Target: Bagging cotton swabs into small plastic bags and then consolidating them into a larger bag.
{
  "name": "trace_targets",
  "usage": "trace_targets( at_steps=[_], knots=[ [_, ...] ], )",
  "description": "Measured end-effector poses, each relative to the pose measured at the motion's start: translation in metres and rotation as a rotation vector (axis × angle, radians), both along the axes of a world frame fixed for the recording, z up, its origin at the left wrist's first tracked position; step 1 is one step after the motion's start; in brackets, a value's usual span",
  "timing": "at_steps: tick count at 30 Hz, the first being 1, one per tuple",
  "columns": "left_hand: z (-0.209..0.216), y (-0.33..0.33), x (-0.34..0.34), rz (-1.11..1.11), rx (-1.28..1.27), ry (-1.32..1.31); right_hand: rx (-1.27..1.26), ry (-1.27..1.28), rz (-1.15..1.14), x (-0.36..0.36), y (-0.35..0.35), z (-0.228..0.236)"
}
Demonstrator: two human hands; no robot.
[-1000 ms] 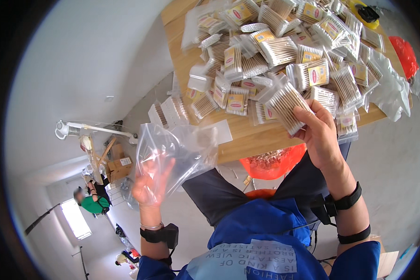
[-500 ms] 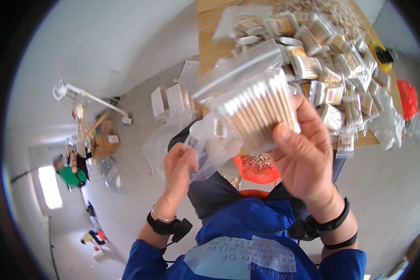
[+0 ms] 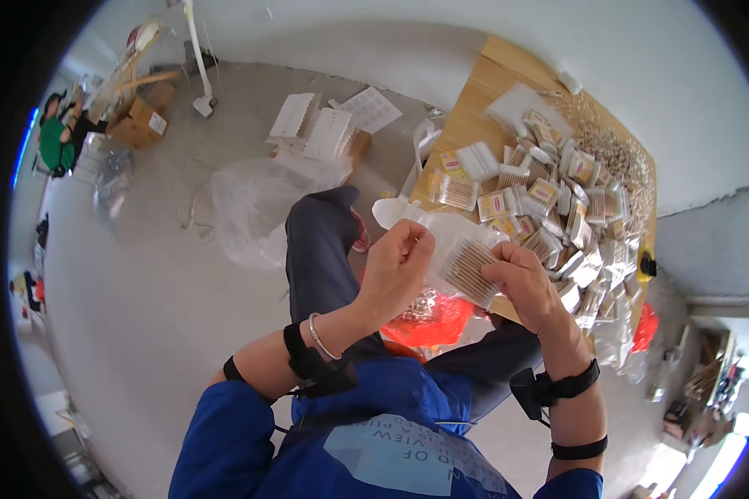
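Observation:
My right hand pinches a small clear packet of cotton swabs, thumb on top, in front of my body. My left hand has its fingers closed on a translucent plastic bag that meets the packet. Whether the packet lies inside this bag or against it, I cannot tell. Beyond both hands, a heap of similar swab packets covers much of the wooden table. Below the hands, a red bag with small loose pieces in it sits between my legs.
Loose swabs lie piled along the table's far right side. Left of the table, white trays stand on the floor beside a large clear plastic bag. A person in green is far left, near a cardboard box.
The swab packet has moved down and away from my face, and now meets the translucent bag. My left hand has moved up and right, close to my right hand. The view has turned.

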State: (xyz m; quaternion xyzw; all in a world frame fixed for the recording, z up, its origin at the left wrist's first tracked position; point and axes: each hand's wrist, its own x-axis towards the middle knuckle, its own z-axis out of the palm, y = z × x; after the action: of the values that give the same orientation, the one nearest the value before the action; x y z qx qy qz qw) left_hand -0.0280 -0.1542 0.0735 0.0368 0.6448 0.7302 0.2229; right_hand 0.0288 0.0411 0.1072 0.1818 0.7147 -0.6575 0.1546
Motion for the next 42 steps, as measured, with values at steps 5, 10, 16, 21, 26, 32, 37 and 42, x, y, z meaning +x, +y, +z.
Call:
trace_targets(
  at_steps=[5,10,16,21,26,32,37,42],
  knots=[
    [0.004,-0.001,0.011,-0.104,-0.257,0.412,0.584,-0.203,0.153,-0.024,-0.004,0.004],
    [0.010,0.011,0.024,-0.211,-0.298,0.462,0.464,-0.030,0.312,-0.033,-0.006,-0.029],
    [-0.011,0.020,0.028,-0.200,-0.078,0.391,-0.514,-0.466,-0.031,-0.030,0.008,-0.078],
    [-0.025,0.016,0.027,-0.153,-0.036,0.473,-0.200,-0.525,0.073,-0.041,-0.004,-0.074],
    [-0.023,0.018,0.029,-0.192,0.030,0.411,-0.267,-0.474,0.097,-0.052,0.007,-0.107],
    [-0.024,0.014,0.024,-0.163,0.056,0.451,-0.205,-0.436,0.329,-0.070,-0.025,-0.099],
    [-0.050,-0.025,0.002,0.181,-0.183,0.407,-0.274,-0.415,0.267,-0.075,-0.039,-0.081],
    [-0.131,-0.044,-0.011,0.360,-0.360,-0.155,-0.070,-0.456,0.229,-0.079,-0.050,-0.078]
  ],
)
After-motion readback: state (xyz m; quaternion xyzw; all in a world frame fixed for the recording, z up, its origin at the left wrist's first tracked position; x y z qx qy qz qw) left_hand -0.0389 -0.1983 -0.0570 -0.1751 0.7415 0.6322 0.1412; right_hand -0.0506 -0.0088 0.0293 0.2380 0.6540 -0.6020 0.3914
